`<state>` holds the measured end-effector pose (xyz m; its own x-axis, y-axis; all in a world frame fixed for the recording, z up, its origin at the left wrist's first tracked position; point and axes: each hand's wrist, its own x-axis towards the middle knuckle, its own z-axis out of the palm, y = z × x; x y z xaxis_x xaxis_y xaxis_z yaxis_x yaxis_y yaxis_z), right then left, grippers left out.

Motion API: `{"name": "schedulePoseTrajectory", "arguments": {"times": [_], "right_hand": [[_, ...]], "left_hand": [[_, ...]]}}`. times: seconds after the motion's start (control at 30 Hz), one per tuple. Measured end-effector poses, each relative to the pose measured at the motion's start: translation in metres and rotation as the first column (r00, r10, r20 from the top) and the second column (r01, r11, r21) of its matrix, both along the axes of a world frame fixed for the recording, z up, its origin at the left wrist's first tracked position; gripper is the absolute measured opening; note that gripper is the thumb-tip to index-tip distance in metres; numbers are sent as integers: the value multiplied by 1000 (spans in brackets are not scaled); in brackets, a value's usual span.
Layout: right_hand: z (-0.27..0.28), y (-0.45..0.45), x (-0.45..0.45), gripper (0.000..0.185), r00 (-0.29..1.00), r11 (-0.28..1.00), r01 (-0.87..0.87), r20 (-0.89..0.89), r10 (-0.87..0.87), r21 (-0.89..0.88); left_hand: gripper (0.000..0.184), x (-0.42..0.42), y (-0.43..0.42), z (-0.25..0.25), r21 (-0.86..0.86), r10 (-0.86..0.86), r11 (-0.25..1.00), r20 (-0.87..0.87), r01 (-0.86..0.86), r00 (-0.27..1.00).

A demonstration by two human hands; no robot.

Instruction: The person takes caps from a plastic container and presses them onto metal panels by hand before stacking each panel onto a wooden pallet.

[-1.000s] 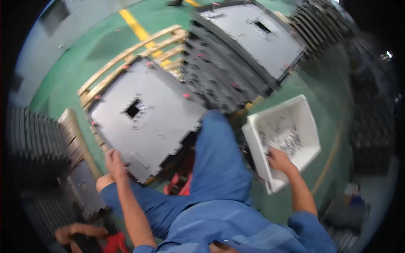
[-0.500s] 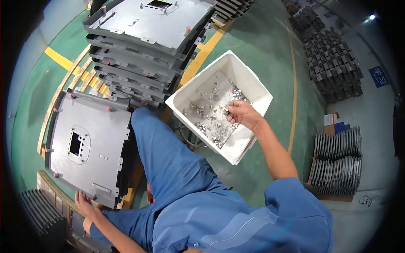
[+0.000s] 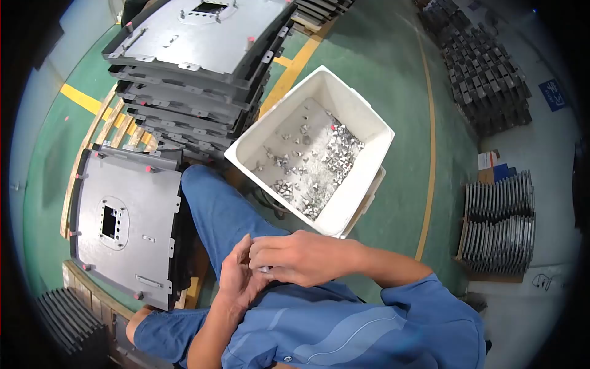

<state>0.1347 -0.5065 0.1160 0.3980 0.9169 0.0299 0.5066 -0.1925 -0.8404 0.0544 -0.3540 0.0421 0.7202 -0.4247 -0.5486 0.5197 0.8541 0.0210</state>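
Both hands meet above my lap. My right hand (image 3: 301, 257) is closed, its fingers curled round a small shiny metal fastener (image 3: 264, 269), only partly visible. Cupped beneath and against those fingertips is my left hand (image 3: 236, 277), its palm turned up and open. Some of its fingers are hidden behind the right hand. Beyond the hands stands a white plastic bin (image 3: 362, 206), tilted in view, with loose small metal fasteners (image 3: 338, 154) across its bottom. To the left lies a grey metal panel (image 3: 132, 203) with a rectangular cutout and red caps along its edges.
A tall stack of similar panels (image 3: 184, 92) rises behind the flat one, on a wooden pallet (image 3: 74, 190). Racked metal parts (image 3: 498, 227) stand at the right, by the wall. Slotted parts (image 3: 70, 320) sit at the lower left. Yellow lines (image 3: 430, 154) mark the green floor.
My right hand has come out of the bin and down to my lap. My left hand has left the panel's lower edge and joined it there.
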Motion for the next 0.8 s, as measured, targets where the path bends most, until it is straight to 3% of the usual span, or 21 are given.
{"name": "schedulePoseTrajectory", "arguments": {"times": [0.03,0.07,0.1,0.13,0.17,0.23,0.3,0.4,0.5,0.63,0.7,0.77,0.8], "right_hand": [[2,-6,4,17,1000,1000,8,-13,-8,1],[9,-13,15,17,947,998,61,-313,-66,-26],[14,-20,30,19,806,992,106,-578,-127,-70],[11,-30,48,22,753,962,222,-599,-273,-159],[2,-41,70,24,682,911,329,-604,-412,-249],[-27,-58,116,25,817,760,525,-25,-576,-384],[-75,-86,154,27,821,754,524,471,-324,-395],[-99,-101,173,30,846,710,471,495,-197,-523],[-115,-100,180,26,866,646,468,459,-199,-603],[-129,-100,185,16,851,672,460,504,-147,-581],[-125,-100,182,13,845,688,467,508,-164,-555],[-117,-99,177,12,847,666,524,407,-341,-531],[-112,-96,173,12,849,667,520,405,-338,-533]], "left_hand": [[36,-3,1,-3,1,-8,1000,-13,8,1000],[32,-5,2,-5,53,-40,998,-24,42,999],[28,-5,1,-6,100,-74,992,-30,77,997],[23,-4,0,-2,211,-133,968,-41,138,990],[23,-4,-2,-2,202,-142,968,-41,147,989],[22,-3,-6,-1,257,-147,954,-45,154,988],[20,-1,-7,-1,232,-133,962,-53,142,990],[19,0,-4,-2,250,-130,958,-63,141,990],[20,-1,-2,-2,284,-121,948,-96,144,988],[21,0,-3,-5,292,-130,945,-85,149,988],[21,1,0,-8,302,-141,940,-79,158,987],[21,-3,2,-11,277,-133,950,-57,143,990],[21,-4,3,-12,276,-130,951,-60,141,990]]}}
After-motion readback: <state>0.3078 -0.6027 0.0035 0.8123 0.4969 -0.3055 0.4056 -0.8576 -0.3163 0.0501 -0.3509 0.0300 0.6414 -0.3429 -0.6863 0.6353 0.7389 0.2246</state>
